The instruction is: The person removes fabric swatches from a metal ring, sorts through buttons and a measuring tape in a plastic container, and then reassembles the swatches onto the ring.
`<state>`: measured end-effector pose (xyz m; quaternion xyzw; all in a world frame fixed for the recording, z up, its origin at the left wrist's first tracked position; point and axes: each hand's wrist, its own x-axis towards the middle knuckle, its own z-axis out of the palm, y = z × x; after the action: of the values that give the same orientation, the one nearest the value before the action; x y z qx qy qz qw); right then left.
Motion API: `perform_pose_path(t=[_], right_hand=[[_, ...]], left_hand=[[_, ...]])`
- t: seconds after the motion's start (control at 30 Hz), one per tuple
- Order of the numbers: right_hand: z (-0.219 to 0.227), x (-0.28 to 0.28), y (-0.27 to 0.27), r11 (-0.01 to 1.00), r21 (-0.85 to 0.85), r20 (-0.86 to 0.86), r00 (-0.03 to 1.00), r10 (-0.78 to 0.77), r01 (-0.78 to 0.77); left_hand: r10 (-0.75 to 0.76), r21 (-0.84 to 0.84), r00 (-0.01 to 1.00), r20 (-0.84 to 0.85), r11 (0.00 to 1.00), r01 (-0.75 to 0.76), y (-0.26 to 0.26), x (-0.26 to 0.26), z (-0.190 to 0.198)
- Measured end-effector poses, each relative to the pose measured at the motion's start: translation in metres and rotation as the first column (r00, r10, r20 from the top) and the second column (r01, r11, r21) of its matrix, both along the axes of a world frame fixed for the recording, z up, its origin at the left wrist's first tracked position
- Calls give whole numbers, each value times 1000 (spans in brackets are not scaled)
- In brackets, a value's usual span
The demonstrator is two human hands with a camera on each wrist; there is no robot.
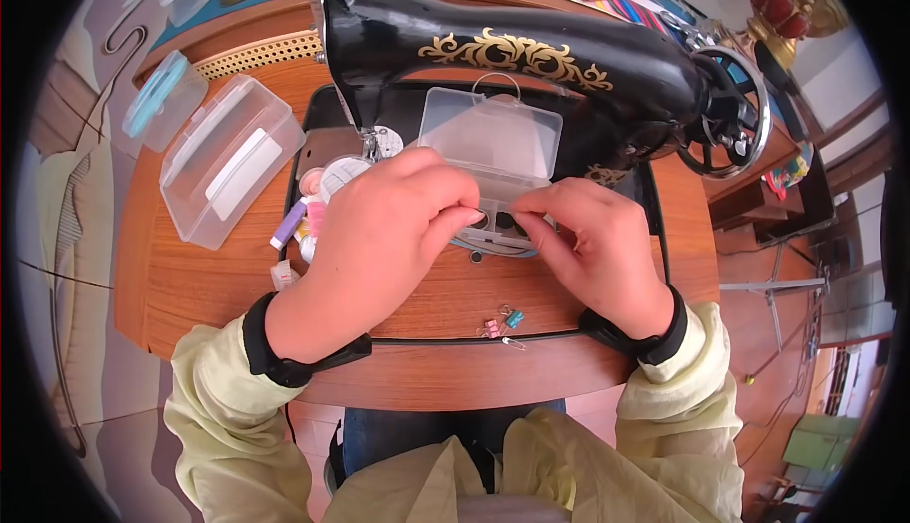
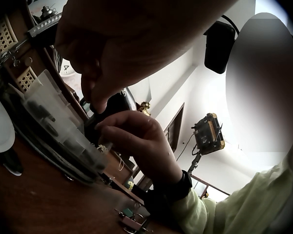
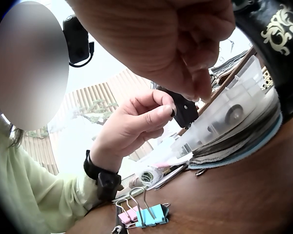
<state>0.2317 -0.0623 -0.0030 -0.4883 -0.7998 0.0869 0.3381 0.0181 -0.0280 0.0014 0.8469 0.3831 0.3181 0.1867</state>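
A clear plastic compartment box (image 1: 493, 237) stands with its lid (image 1: 490, 135) raised under the sewing machine (image 1: 512, 40). Dark round pieces (image 3: 234, 114) show in its compartments. My left hand (image 1: 384, 234) is over the box's left part, thumb and forefinger pinching a small dark piece (image 3: 173, 112). Across from it, my right hand (image 1: 602, 248) hovers over the box's right part, thumb and forefinger tips close together; I cannot tell whether they hold anything. A small round metal piece (image 1: 476, 257) lies on the table before the box.
Pink and teal binder clips (image 1: 513, 318) lie near the front edge with a safety pin (image 1: 515, 343). A clear empty-looking container (image 1: 232, 168) and a blue-lidded box (image 1: 163, 97) stand left. Thread spools (image 1: 289, 225) sit beside the left hand. The handwheel (image 1: 730, 111) is at right.
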Motion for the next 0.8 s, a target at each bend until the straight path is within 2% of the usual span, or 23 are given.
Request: perform_pose_path(t=[0.13,0.27,0.37,0.47,0.57,0.63,0.8], right_hand=[[0,0,0,1000,-2,17,1000,-7,7],[0,-1,-1,1000,5,2,1000,19,-19],[-7,2,1,979,61,23,981,194,-196],[-3,-2,-1,971,68,225,951,210,-231],[-1,-6,-3,973,63,358,915,184,-220],[-1,-8,-3,970,85,392,903,178,-228],[-6,-14,-1,967,85,412,892,186,-241]], left_hand=[[-29,25,997,67,999,27,4,3,-10],[-18,23,998,56,1000,17,5,1,-11],[10,29,999,41,999,-12,4,-1,-7],[16,35,1000,-26,999,-16,4,-6,-5],[19,39,995,-94,999,-16,1,-10,-3],[22,11,995,-98,1000,-21,1,-12,-2],[59,26,971,-233,998,-54,1,-22,0]])
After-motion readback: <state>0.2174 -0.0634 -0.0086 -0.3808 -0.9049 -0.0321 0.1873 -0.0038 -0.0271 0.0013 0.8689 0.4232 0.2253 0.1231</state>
